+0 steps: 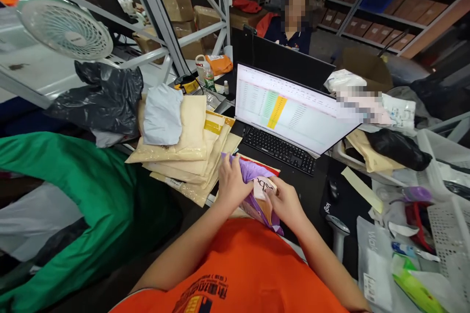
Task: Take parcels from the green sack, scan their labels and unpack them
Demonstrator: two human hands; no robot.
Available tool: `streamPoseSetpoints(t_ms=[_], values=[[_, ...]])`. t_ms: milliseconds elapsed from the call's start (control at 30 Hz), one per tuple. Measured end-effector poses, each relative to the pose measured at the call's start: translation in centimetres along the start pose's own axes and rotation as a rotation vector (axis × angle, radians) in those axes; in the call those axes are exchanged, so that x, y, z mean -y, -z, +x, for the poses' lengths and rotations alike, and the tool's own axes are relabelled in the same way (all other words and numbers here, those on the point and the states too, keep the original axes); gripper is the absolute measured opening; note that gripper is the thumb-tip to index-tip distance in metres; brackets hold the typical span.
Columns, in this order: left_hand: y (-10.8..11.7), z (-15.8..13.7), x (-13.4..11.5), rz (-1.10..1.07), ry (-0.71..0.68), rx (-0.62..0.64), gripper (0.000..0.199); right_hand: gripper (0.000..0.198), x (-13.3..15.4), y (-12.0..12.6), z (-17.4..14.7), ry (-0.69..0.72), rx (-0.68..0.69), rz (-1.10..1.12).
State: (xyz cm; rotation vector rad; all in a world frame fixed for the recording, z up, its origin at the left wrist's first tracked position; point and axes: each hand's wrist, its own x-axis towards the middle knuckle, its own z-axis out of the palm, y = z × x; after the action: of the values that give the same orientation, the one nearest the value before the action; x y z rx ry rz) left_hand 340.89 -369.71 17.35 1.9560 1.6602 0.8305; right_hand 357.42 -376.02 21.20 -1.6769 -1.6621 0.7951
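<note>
Close to my body at the desk's front edge is a purple plastic mailer bag (250,170), with a small white and brown box (262,187) showing at its opening. My left hand (232,182) grips the bag's left side, thumb against the box. On the other side, my right hand (286,201) is closed on the box's right edge, with fingers over its printed face. The bag's lower part lies partly under the hands. Something flat and red (270,170) lies just behind the bag.
A stack of padded envelopes (183,156) stands left of my hands. Beyond are a keyboard (279,149) and a lit monitor (290,112). To the right lie a mouse (333,190), a barcode scanner (338,230) and white baskets (453,234). A person (293,24) sits behind the screens.
</note>
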Motion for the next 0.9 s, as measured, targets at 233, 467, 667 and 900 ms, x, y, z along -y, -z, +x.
streamPoseSetpoints(t_ms=[233,467,667,900], values=[[0.1,1.3,1.2,-0.008,-0.1,0.041,0.055,0.06,0.6,0.5,-0.2,-0.052,0.101,-0.16],[0.4,3.3,3.2,-0.191,-0.243,0.086,0.032,0.053,0.3,1.6,-0.3,0.002,0.159,-0.123],[-0.3,4.8,5.2,-0.39,-0.029,0.138,0.032,0.051,0.0,2.2,-1.3,-0.046,0.186,-0.094],[-0.9,4.8,6.5,-0.403,0.183,0.219,0.032,0.051,-1.6,2.3,-2.6,-0.093,0.186,-0.063]])
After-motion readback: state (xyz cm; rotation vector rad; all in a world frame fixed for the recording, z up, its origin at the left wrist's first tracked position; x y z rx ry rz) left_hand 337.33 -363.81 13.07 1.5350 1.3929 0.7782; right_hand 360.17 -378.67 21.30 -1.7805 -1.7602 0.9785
